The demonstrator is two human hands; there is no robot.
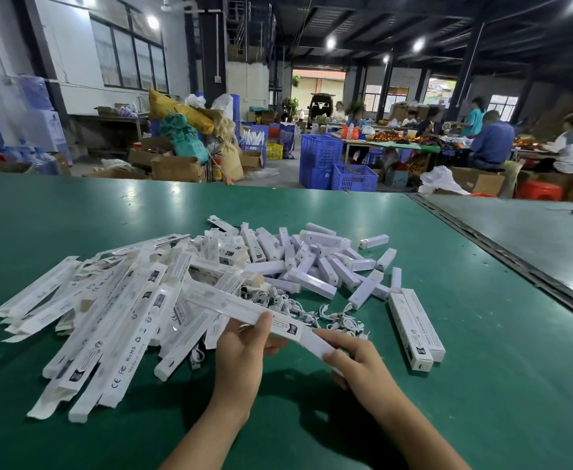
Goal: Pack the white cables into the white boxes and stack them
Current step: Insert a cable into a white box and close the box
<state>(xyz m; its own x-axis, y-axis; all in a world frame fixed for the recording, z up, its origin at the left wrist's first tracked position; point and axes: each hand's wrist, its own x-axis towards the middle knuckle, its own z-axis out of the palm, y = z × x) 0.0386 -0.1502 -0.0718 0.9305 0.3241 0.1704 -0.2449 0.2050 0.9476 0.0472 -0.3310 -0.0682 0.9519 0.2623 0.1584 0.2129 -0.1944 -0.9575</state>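
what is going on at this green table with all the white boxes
A person holds one long white box over the green table, left hand gripping its middle, right hand pinching its near end. Loose white cables lie just behind it, a heap of flat boxes to the left, two assembled boxes side by side on the right.

Blue crates (pixel 320 154) beyond green table (pixel 74 215); workers (pixel 492 144) seated right.

white boxes (pixel 115 320), green table (pixel 414 418), blue crates (pixel 322 154)
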